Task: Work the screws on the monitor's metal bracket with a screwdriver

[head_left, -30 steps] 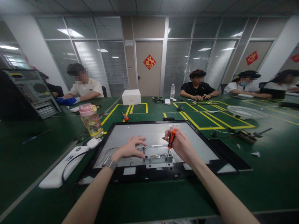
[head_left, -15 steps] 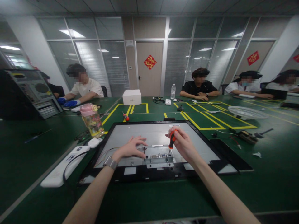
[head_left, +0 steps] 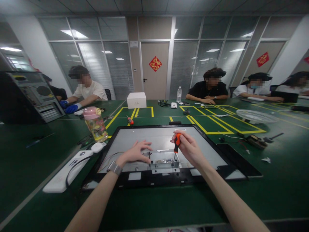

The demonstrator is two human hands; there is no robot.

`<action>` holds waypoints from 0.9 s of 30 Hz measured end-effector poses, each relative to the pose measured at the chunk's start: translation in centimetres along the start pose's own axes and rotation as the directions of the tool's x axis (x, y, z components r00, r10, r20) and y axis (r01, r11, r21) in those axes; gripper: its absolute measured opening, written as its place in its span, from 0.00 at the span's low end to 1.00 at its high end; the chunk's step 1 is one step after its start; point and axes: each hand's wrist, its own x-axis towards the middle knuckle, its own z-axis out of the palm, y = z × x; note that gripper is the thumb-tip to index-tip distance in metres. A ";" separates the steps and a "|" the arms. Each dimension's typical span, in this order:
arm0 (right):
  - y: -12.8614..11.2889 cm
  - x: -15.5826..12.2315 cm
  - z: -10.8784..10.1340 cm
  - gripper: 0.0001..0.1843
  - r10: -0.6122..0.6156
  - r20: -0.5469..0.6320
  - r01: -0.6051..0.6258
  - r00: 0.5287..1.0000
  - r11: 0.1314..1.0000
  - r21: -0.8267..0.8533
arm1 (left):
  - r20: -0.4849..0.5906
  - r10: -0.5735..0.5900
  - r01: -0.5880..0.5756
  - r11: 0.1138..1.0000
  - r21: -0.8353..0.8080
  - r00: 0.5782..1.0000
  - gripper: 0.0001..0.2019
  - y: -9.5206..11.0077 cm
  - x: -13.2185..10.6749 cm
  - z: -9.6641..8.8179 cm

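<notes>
A flat display panel with a black frame lies on the green table in front of me, its grey metal back facing up. Near its front edge sits a metal bracket with a row of connector ports. My right hand grips an orange and black screwdriver, held nearly upright. The screwdriver's tip reaches down to the right end of the bracket; whether it sits in a screw is too small to tell. My left hand, fingers spread, rests at the bracket's left side, with thumb and fingertips close to its edge.
Left of the panel are a white power strip with a black cable and a pink-lidded bottle. A computer case stands farther left. Beyond are a white box and another screwdriver. Several people sit across the table.
My right hand and the screwdriver have shifted very slightly, the handle now a little more upright. My left hand stays in place. A person in black across the table has moved their head to the right.
</notes>
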 end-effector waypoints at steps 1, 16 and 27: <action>-0.1 0.0 0.2 0.15 0.007 0.011 -0.007 1.000 1.000 0.022 | -0.002 -0.003 0.003 1.000 0.004 1.000 0.30 0.1 0.0 0.0; 0.4 0.0 0.0 0.10 -0.161 -0.137 0.125 0.978 0.963 -0.240 | -0.003 0.003 -0.003 1.000 0.006 1.000 0.29 0.0 0.0 0.0; 0.0 -0.4 -0.2 0.12 -0.182 -0.091 0.150 0.979 0.948 -0.279 | 0.039 -0.032 0.031 0.999 0.026 0.999 0.32 0.7 -0.9 -0.3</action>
